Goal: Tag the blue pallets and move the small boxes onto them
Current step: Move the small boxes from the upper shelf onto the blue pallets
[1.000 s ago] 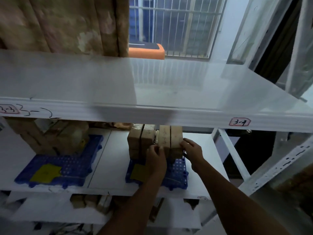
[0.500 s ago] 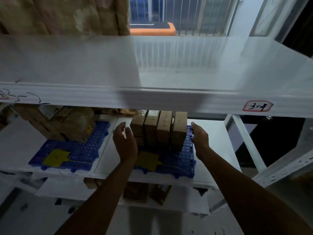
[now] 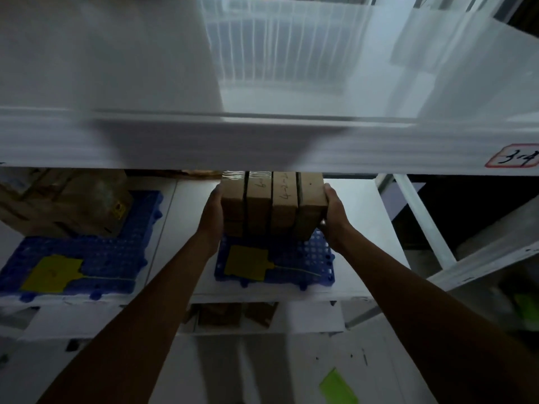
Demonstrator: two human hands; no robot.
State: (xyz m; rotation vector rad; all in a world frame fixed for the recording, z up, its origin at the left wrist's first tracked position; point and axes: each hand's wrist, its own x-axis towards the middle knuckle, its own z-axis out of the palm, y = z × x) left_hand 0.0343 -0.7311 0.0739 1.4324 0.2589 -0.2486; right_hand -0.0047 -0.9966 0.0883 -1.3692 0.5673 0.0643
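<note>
Now that both hands have closed in, the left hand (image 3: 211,217) and right hand (image 3: 335,217) press flat against the row of small boxes (image 3: 272,208), squaring it on the tagged blue pallet (image 3: 309,258).

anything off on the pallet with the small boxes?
The rightmost small box leans, its lower end kicked left, unlike the three upright ones beside it. Left hand and right hand press the row's ends. Yellow tag lies flat on the blue pallet.
</note>
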